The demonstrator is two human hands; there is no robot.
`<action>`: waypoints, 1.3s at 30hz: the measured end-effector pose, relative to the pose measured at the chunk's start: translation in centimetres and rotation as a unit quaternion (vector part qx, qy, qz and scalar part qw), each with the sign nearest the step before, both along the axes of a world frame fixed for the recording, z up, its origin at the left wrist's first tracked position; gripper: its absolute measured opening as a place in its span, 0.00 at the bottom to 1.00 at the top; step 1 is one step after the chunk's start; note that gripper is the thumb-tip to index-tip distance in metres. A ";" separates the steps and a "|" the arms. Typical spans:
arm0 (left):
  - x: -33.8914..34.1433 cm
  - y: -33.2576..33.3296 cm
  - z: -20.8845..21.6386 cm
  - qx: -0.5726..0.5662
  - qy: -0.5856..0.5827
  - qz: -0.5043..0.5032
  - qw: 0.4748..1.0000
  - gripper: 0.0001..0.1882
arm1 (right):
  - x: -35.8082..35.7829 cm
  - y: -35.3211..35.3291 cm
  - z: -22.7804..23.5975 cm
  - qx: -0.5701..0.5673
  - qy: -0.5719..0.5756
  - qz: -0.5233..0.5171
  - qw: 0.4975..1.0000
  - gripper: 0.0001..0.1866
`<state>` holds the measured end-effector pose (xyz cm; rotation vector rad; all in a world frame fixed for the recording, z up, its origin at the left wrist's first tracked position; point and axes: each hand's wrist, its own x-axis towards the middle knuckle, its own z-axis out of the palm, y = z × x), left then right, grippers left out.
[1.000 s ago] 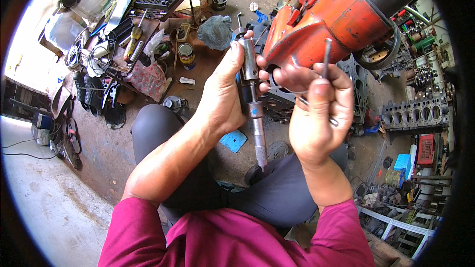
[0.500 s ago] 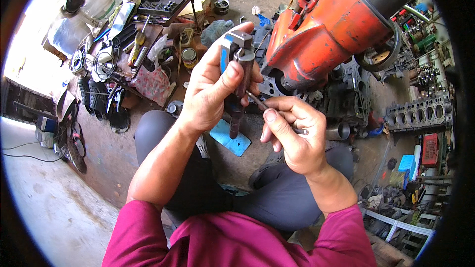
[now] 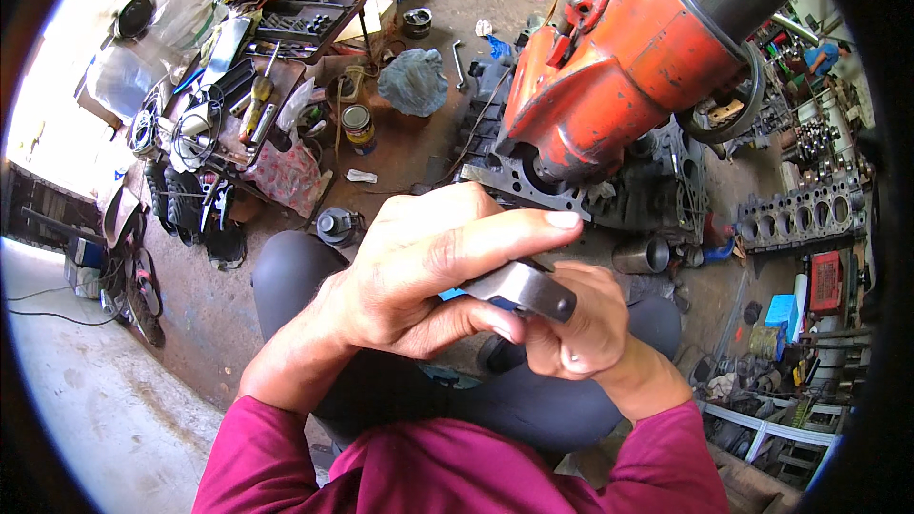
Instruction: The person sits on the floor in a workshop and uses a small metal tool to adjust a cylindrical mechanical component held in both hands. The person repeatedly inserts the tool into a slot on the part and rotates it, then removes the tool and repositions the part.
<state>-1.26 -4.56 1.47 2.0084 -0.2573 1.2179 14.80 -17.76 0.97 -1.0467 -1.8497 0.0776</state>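
My left hand (image 3: 409,262) is closed on a micrometer (image 3: 535,291) with a dark curved metal frame and a blue patch, its index finger stretched out above the frame. The micrometer lies tilted, its frame toward my right hand; most of its barrel is hidden by my fingers. Close below and to the right, my right hand (image 3: 592,324) is closed, partly behind the frame. A small pale end of a thin metal rod (image 3: 571,362) shows at its fingers; the rest is covered. Whether the rod sits between the micrometer's jaws I cannot tell.
An orange machine head (image 3: 619,76) stands over an engine block (image 3: 657,181) ahead. Left is a low bench (image 3: 219,152) crowded with tools, beside a paint can (image 3: 358,128). A wrench (image 3: 459,65) lies on the floor. Another engine block (image 3: 800,214) is at the right.
The micrometer has turned from upright to lying tilted and has come lower and to the right. My right hand has moved down against it, and the rod is now mostly hidden.
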 end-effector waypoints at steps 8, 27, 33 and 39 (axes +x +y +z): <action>-0.8 0.9 0.3 0.024 0.083 0.030 0.996 0.36 | -0.8 -0.7 0.2 -0.175 0.191 -0.003 0.966 0.06; 0.4 5.7 -2.7 -0.608 -0.229 -0.207 0.732 0.30 | -4.4 1.5 -3.6 -0.369 0.307 -0.003 0.878 0.14; 0.3 5.7 -2.4 -0.621 -0.244 -0.244 0.704 0.28 | -5.4 1.5 -3.9 -0.377 0.397 -0.007 0.836 0.13; 0.6 5.2 -1.9 -0.630 -0.249 -0.218 0.702 0.30 | -5.5 1.4 -4.3 -0.385 0.453 0.026 0.803 0.15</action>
